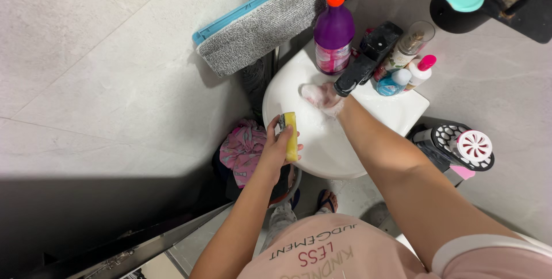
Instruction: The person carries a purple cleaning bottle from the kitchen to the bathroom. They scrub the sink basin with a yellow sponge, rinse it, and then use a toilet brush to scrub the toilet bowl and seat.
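Wall tiles (86, 55): pale grey and large, they fill the left side of the view, with a dark shadow band along the bottom left.
Mop head (270, 20): grey pad on a blue frame, it leans against the wall just behind the left edge of the sink.
Pink cloth (241, 149): bundled and patterned, it lies low beside the sink, under the left wrist.
Left hand (279, 144): the fingers curl closed around a sponge, gripping it above the near left rim of the sink.
Sponge (291, 135): yellow with a darker scrub face, held upright on its edge in the left hand, over the sink's rim.
Sink (322, 152): white, round-fronted basin, wet and soapy inside.
Purple bottle (333, 32): orange cap, it stands on the back ledge of the sink, left of the tap.
Right hand (322, 96): covered in white suds, it sits inside the basin just under the tap; it holds nothing that I can see, and the foam hides how far the fingers are spread.
Tap (365, 63): black, it juts out over the basin, its tip just above the soapy right hand.
Small bottles (405, 66): a cluster to the right of the tap, one with a pink cap.
Vented gadget (460, 144): black and white, it sits low to the right of the sink.
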